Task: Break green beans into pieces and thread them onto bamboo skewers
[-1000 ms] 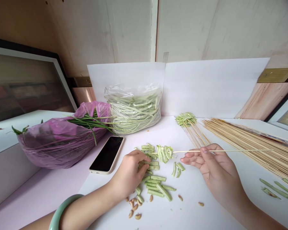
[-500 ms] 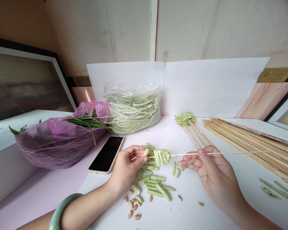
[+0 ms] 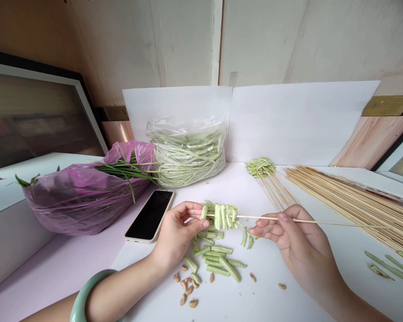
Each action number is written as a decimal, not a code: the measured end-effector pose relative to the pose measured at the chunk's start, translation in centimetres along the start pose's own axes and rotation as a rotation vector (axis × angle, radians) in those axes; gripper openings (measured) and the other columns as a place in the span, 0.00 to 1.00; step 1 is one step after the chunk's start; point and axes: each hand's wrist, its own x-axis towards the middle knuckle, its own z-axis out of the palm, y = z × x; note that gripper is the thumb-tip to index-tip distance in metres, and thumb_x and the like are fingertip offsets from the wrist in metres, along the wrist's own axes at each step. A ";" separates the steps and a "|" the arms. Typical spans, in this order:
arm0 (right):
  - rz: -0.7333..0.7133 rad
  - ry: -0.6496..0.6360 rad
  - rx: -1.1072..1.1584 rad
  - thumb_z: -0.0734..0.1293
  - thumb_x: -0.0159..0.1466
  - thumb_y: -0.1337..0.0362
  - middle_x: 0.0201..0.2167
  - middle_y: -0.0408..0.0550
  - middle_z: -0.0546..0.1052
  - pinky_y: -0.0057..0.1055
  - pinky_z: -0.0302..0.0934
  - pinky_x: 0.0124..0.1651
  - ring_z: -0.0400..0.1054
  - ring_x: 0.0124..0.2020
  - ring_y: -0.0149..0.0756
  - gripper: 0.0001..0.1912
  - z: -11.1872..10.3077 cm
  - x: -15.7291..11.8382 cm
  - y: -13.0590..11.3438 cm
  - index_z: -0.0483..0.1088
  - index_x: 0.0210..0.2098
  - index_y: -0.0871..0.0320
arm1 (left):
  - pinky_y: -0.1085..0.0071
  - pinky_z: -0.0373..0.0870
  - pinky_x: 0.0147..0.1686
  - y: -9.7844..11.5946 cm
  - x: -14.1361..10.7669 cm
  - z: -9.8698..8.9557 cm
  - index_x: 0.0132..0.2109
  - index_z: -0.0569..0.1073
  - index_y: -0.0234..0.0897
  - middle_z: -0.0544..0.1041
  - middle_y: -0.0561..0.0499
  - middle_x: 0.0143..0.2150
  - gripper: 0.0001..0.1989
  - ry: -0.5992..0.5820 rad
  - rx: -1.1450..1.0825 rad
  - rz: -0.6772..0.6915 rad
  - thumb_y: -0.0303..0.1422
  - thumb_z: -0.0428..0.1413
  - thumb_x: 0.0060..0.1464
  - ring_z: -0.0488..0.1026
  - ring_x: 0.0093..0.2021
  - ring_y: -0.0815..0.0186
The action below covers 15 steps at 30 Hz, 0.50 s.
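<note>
Right hand (image 3: 289, 232) clamps a bamboo skewer (image 3: 265, 218) level between thumb and fingers, a steadying pinch, while the left hand (image 3: 177, 232), fingers apart, meets threaded green bean pieces (image 3: 221, 217) above the middle of the surface (image 3: 272, 304).

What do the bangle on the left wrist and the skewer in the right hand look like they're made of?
The bangle looks like polished jade or similar pale green stone, judging by its smooth, glossy, faintly mottled band, though glass is possible. The skewer looks like bare bamboo or wood: thin, straw-coloured and matte, with no visible coating.
</note>
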 end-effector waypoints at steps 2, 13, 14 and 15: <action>0.001 -0.017 -0.004 0.69 0.60 0.56 0.26 0.48 0.80 0.39 0.74 0.34 0.77 0.29 0.41 0.12 -0.1 -0.1 0.3 0.65 0.26 0.52 | 0.77 0.71 0.32 0.0 0.0 0.0 0.31 0.76 0.33 0.76 0.53 0.29 0.12 0.002 0.004 0.004 0.23 0.68 0.35 0.71 0.30 0.71; -0.031 -0.066 -0.014 0.64 0.65 0.57 0.30 0.44 0.80 0.40 0.73 0.38 0.78 0.32 0.38 0.11 0.1 -0.8 1.4 0.63 0.30 0.54 | 0.77 0.73 0.30 0.0 0.1 0.0 0.29 0.76 0.33 0.77 0.53 0.27 0.12 -0.009 0.040 0.030 0.22 0.68 0.32 0.72 0.28 0.71; -0.027 -0.063 -0.010 0.64 0.65 0.56 0.30 0.44 0.80 0.40 0.73 0.38 0.78 0.32 0.38 0.11 0.1 -0.8 1.4 0.63 0.30 0.54 | 0.77 0.73 0.30 -0.1 0.1 0.0 0.29 0.76 0.33 0.76 0.53 0.27 0.12 -0.012 0.043 0.033 0.22 0.68 0.33 0.72 0.28 0.71; -0.020 -0.057 -0.003 0.65 0.65 0.56 0.30 0.44 0.80 0.40 0.73 0.38 0.78 0.32 0.38 0.11 0.2 -0.8 1.4 0.63 0.30 0.54 | 0.77 0.73 0.30 -0.1 0.1 0.0 0.29 0.77 0.33 0.77 0.53 0.27 0.12 -0.016 0.047 0.036 0.23 0.68 0.33 0.72 0.28 0.71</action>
